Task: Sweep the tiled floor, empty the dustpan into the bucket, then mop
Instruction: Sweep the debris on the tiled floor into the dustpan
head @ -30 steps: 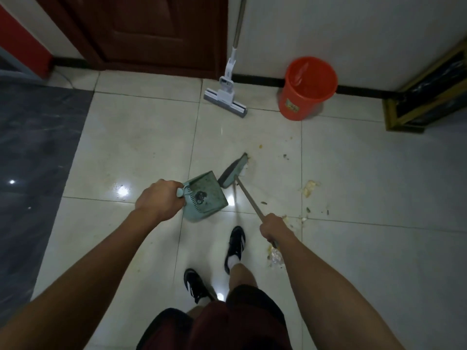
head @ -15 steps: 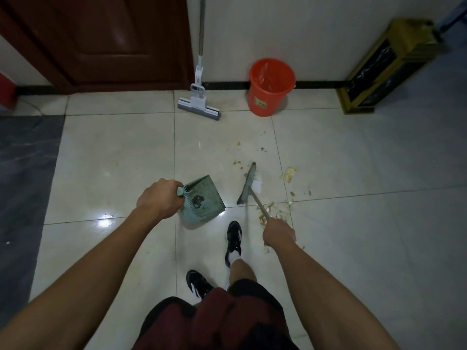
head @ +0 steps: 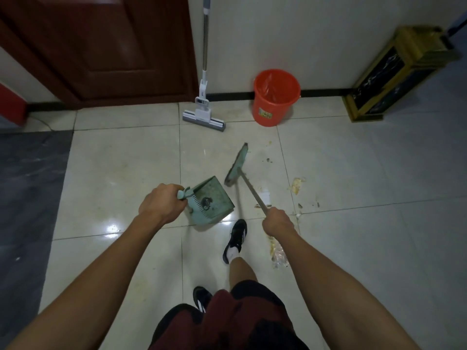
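My left hand [head: 161, 205] grips the handle of a green dustpan [head: 214, 200], which hangs over the pale tiled floor [head: 121, 170] with a dark lump inside. My right hand [head: 278, 221] is closed on the thin handle of a green broom [head: 237, 165], whose head is lifted just beyond the dustpan's right edge. Scraps of litter [head: 295, 185] lie on the tiles to the right of the broom, and more litter [head: 278, 253] lies under my right forearm. An orange bucket [head: 275, 97] with a liner stands by the far wall. A white mop [head: 203, 114] leans against the wall to the bucket's left.
A dark wooden door [head: 101, 46] fills the far left wall. A gold and black stand [head: 394, 77] sits at the far right. Dark grey flooring [head: 27, 188] borders the tiles on the left. My black shoe [head: 236, 238] is planted just below the dustpan.
The broom head has swung up and forward, away from the litter by my right hand. The view has shifted a little nearer the wall. The dustpan stays in my left hand.
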`<state>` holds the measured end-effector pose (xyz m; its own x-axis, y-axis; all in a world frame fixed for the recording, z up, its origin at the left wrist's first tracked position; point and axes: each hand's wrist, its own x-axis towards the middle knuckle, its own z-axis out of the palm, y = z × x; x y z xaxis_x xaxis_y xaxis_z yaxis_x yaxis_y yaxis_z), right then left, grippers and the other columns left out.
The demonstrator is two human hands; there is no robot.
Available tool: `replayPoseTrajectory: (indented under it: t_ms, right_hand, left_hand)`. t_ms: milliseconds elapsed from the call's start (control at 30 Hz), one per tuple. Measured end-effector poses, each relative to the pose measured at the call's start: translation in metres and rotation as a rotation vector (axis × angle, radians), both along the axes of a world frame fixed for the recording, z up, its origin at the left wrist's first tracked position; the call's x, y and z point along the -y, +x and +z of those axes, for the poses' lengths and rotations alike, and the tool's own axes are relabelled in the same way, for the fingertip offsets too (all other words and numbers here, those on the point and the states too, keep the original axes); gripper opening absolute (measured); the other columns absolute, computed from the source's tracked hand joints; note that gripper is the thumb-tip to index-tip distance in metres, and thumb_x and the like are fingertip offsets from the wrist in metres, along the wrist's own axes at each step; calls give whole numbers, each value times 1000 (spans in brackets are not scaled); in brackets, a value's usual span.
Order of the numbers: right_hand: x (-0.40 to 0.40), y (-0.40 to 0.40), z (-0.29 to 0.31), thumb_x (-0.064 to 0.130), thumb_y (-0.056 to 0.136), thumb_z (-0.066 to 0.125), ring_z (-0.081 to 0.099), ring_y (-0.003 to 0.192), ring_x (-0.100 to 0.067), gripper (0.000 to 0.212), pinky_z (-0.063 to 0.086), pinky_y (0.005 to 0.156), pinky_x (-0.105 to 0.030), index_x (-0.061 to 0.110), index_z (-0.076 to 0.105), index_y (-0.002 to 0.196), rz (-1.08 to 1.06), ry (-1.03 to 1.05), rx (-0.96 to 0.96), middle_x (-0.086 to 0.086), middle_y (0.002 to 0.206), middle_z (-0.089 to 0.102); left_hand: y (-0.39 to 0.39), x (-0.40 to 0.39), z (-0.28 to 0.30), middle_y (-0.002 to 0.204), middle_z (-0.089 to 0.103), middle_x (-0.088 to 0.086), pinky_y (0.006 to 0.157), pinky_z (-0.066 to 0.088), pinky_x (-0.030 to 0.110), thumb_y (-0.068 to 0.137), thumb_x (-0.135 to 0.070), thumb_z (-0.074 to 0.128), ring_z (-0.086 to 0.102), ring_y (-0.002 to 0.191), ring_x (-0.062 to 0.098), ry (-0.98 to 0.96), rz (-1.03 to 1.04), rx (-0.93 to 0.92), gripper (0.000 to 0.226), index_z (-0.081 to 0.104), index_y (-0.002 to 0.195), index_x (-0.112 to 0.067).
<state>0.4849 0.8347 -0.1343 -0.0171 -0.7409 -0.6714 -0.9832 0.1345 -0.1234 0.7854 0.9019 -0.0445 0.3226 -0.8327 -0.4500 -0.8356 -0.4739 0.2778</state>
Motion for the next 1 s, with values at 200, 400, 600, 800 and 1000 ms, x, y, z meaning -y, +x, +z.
replayPoseTrajectory:
  t_ms: [200,400,600,800,1000]
  right_hand:
    - [98,34,-21,15,93,48,65,91,-27,31,56,76,-34,10,59,121,19,33,110,-9,106,62]
    - [187,56,-36,15,94,47,64,79,-26,25,60,68,-36,9,58,116,34,105,178,-9,97,59]
    - [244,68,-47,12,92,48,65,95,-32,30,60,82,-46,8,54,120,43,152,194,-14,111,58]
    - [247,42,-55,5,91,49,67,88,-27,28,57,74,-36,4,55,118,-30,163,123,-7,89,57]
    - [205,-3,-55,11,93,50,65,101,-29,32,56,89,-40,7,56,124,-162,165,96,-12,112,63]
  left_hand:
    - [20,70,-8,76,65,-1,66,56,35,89,-37,63,63,72,26,44,50,13,15,70,83,-25]
    - [26,145,-9,79,65,2,65,55,34,88,-34,63,63,73,28,98,77,35,13,70,84,-25]
    - [25,193,-8,79,65,2,61,47,31,90,-32,62,62,73,29,124,84,80,12,70,85,-26]
    - [12,225,-12,79,65,2,64,51,33,91,-34,62,63,75,30,136,23,65,12,70,85,-27]
    - [-9,238,-18,83,68,4,68,55,35,91,-36,61,64,77,31,131,-119,65,13,71,90,-27]
